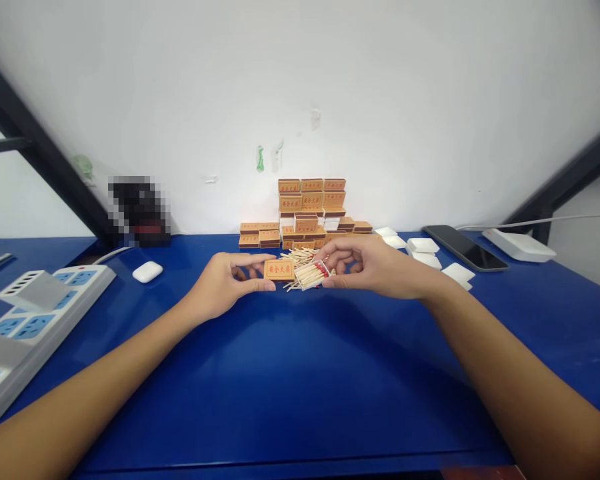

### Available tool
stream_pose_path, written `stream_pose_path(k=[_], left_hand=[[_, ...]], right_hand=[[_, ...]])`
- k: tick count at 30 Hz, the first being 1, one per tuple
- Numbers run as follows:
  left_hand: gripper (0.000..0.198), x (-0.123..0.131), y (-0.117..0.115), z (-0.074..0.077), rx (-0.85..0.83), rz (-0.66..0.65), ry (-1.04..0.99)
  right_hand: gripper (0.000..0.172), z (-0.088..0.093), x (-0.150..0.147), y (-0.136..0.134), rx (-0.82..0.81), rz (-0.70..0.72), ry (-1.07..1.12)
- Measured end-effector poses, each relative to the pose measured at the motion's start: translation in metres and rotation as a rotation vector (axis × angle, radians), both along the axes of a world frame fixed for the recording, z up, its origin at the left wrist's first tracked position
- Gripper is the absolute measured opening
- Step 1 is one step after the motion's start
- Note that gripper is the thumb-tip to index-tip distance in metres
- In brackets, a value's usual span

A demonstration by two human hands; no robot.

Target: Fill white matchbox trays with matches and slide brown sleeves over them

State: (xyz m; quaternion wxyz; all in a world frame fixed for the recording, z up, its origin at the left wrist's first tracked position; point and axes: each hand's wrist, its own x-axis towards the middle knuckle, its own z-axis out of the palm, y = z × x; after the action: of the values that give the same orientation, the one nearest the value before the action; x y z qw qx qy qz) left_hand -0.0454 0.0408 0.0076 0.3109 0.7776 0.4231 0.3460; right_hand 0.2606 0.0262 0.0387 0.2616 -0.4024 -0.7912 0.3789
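Note:
Between thumb and fingers, my left hand (233, 280) grips an orange matchbox sleeve (279, 269) with red characters on its face. Close to its right, my right hand (365, 267) pinches a small white matchbox tray (311, 275) by its right end. Red-tipped matches lie side by side in this tray, which is tilted. Sleeve and tray are held apart by a narrow gap. Behind both hands, a heap of loose matches (300, 256) lies on the blue table (280, 387), partly hidden by the sleeve and tray.
Stacked matchboxes (312, 200) stand against the wall, with lower rows beside them. White trays (424, 252) lie at the right, near a phone (465, 247) and a white box (519, 245). At the left are a power strip (55, 320) and a white earbud case (147, 271).

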Motion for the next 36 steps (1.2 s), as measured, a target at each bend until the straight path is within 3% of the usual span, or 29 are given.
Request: stream_pose_path(k=[17, 36], left_hand=[[0.061, -0.006, 0.009, -0.003, -0.124, -0.067, -0.073], [0.062, -0.002, 0.005, -0.004, -0.223, -0.063, -0.2]], right_hand=[[0.044, 0.003, 0.002, 0.003, -0.137, 0.032, 0.054], [0.043, -0.002, -0.01, 0.001, -0.022, -0.071, 0.143]])
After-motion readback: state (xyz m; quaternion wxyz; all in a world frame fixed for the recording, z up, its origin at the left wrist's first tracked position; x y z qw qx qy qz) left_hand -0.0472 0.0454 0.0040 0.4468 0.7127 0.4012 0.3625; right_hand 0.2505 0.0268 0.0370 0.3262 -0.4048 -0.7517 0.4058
